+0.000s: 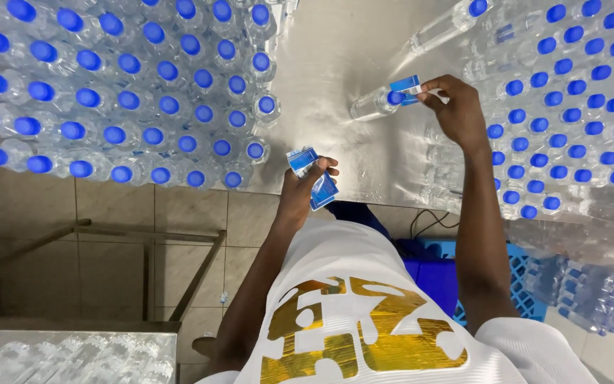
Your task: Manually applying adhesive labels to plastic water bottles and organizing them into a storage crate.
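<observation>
My left hand [305, 186] grips a small stack of blue and white seal labels [311, 175] near the front edge of the steel table [335, 57]. My right hand [456, 110] pinches one blue and white label [410, 87] against the blue cap of a clear plastic bottle [372, 104], which stands alone on the bare metal in the middle of the table. Several clear bottles with blue caps [129, 92] are packed tight on the left, and another packed block of capped bottles [570, 99] fills the right.
A lone bottle [443, 27] lies tilted at the back of the table. Below the table edge are a tiled floor [108, 213], a metal frame [143, 242], a blue plastic crate [513, 277] and a shrink-wrapped bottle pack [591, 299]. A second steel surface [65, 355] sits at bottom left.
</observation>
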